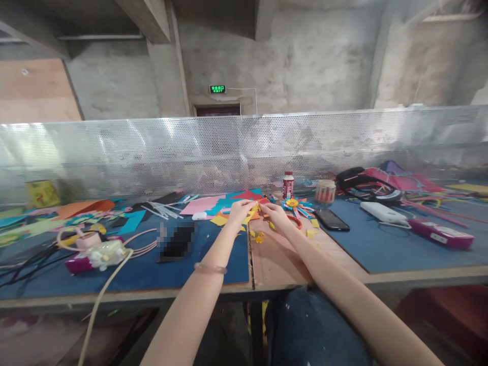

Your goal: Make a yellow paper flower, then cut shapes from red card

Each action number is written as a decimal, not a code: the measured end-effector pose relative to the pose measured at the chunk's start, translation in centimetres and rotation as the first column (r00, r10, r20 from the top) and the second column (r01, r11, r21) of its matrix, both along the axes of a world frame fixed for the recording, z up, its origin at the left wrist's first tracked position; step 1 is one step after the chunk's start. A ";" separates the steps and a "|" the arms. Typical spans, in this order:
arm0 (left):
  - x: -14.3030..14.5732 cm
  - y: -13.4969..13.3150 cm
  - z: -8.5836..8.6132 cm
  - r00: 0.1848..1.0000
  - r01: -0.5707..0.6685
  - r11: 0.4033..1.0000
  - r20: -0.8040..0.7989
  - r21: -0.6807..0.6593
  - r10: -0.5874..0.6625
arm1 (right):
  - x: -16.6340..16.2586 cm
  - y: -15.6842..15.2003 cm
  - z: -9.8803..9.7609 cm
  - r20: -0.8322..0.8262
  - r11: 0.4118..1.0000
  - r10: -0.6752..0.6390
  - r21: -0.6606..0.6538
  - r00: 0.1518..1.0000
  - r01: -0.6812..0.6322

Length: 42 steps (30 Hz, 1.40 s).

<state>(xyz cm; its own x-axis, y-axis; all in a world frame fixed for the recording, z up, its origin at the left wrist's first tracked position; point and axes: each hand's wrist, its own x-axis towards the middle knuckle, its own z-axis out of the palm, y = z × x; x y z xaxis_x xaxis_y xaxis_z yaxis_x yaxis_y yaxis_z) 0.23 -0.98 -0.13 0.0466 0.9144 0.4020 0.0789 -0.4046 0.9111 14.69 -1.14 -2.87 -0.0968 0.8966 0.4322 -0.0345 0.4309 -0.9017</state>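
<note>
My left hand point(241, 209) and my right hand point(275, 215) meet over the middle of the table, fingers pinched on a small yellow paper piece point(258, 205). Its exact shape is partly hidden by the fingers. Just beside my right hand is an orange-red loop point(296, 220), which looks like a scissor handle. Small yellow paper cutouts point(258, 237) lie on the wood below my hands, and yellow squares point(311, 233) sit to the right. A blue and orange paper flower point(293, 203) with a yellow centre lies beyond my right hand.
Coloured paper sheets point(206, 204) lie behind my left hand. A red-capped bottle point(288, 186), a jar point(325, 192) and a black phone point(332, 219) stand or lie rightward. Left are a pixelated dark object point(178, 243) and a power strip with plugs point(102, 255). A perforated metal screen point(152, 152) borders the back.
</note>
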 end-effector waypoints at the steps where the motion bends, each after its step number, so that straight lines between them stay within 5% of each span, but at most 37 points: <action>1: 0.0 0.0 0.0 1.000 0.000 1.000 0.001 0.002 0.000 | 0.0 0.0 -0.1 -0.008 1.000 0.006 0.004 1.000 -0.006; 36: 0.2 0.3 -0.3 0.993 0.060 0.986 0.112 -0.155 -0.042 | -0.6 -0.5 0.3 -0.007 0.998 -0.001 0.065 1.000 0.001; 42: 0.1 0.3 -0.4 0.998 0.041 0.994 0.052 -0.099 -0.036 | -0.5 -0.8 0.5 -0.004 0.998 -0.012 0.063 1.000 0.013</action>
